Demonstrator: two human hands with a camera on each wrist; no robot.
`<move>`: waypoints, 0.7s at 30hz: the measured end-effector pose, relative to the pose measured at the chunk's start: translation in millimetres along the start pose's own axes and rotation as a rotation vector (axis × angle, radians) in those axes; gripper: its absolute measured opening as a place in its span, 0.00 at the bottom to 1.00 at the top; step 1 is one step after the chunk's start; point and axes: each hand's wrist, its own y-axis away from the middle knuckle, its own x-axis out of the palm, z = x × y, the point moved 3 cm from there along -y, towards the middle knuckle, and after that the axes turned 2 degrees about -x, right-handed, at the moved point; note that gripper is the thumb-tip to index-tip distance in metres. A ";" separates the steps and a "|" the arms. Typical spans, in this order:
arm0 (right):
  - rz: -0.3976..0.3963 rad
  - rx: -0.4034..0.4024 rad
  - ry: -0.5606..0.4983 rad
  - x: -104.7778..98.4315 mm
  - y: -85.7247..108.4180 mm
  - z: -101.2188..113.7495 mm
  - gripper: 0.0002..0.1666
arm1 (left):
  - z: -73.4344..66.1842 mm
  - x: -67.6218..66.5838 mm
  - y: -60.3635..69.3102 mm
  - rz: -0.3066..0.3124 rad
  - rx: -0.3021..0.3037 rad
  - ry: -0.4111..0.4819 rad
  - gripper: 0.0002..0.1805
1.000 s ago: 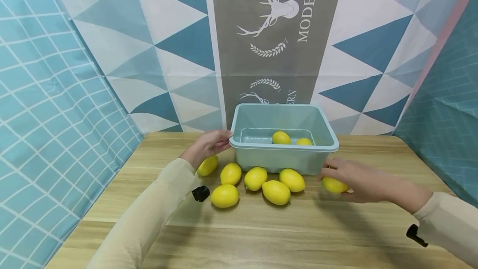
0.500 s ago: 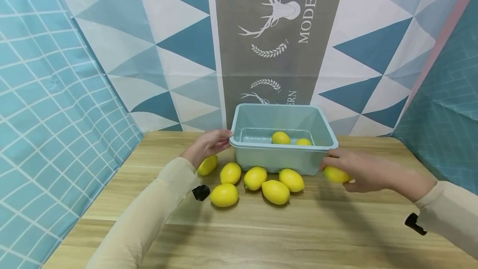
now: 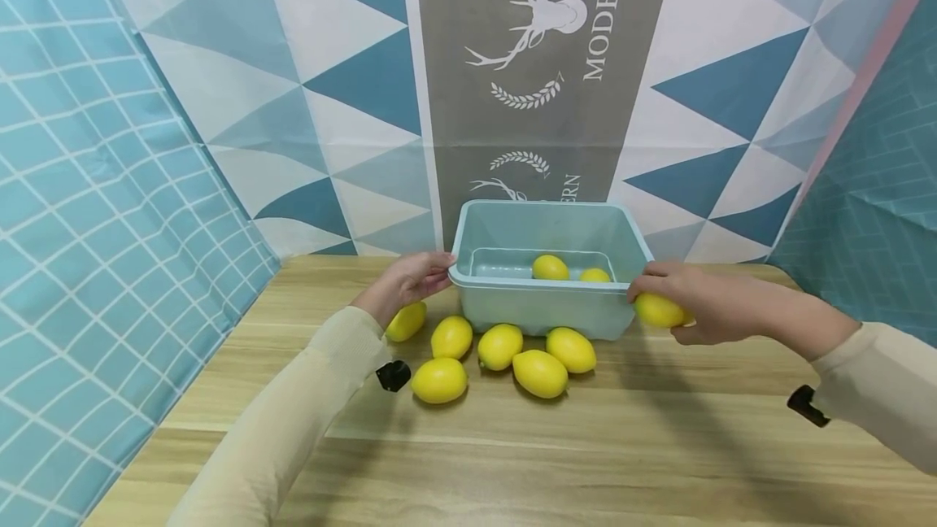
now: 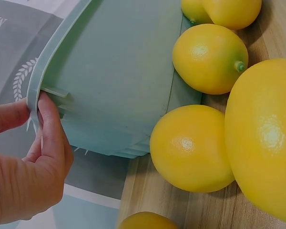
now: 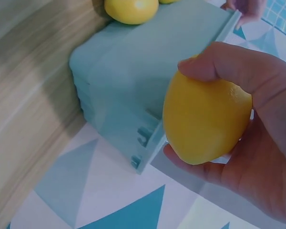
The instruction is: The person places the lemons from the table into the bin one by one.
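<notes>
Well, from my far-off seat I look down at the counter (image 3: 512,462), where the front left lemon (image 3: 439,381) and the front right lemon (image 3: 540,374) lie closest to me. Just behind them, four back lemons (image 3: 500,346) make a bumpy row by the near side of the bin (image 3: 542,307). The one at the far left is partly hidden by a wrist.

A little further on are the hands. The right hand (image 3: 721,299) has its thumb and fingers curled round the held lemon (image 3: 661,311), up off the counter and just outside the bin's near right corner. I think what matters most is this: the bin's open top is to the left of that lemon and a bit higher, with the rim in between. I can't tell if lemon and rim touch. The lemon looks longer side to side, but fingers cover some of it.

The left hand (image 3: 407,281) pinches the bin's left rim (image 4: 34,95). The bin's long sides run left to right. Inside are two inner lemons (image 3: 550,267), both right of the middle. Behind it all hangs a wall cloth (image 3: 542,124) with deer heads.
</notes>
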 end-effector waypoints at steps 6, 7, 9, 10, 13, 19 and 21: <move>0.001 0.016 0.001 -11.0 -6.9 -0.1 0.33 | -1.3 -1.8 -0.1 0.003 0.005 0.009 0.27; -0.002 0.017 0.008 -12.0 -7.8 -0.5 0.33 | -1.4 -2.1 -0.4 0.002 0.006 0.009 0.26; -0.011 0.016 0.020 -13.6 -9.4 -1.3 0.34 | -1.3 -2.1 -0.2 0.001 0.008 0.006 0.26; -0.016 0.015 0.022 -14.2 -10.1 -1.7 0.34 | -1.0 -1.9 0.1 0.001 0.010 0.004 0.25; -0.032 0.001 0.027 -15.6 -12.2 -2.8 0.34 | 0.0 -1.4 1.0 0.005 0.012 -0.003 0.25; -0.023 0.010 0.025 -20.8 -18.8 -6.4 0.33 | 0.6 -0.6 0.8 0.011 0.023 -0.010 0.25; -0.032 0.021 0.041 -23.5 -22.3 -7.9 0.33 | 0.2 -0.9 0.2 0.004 0.030 -0.014 0.25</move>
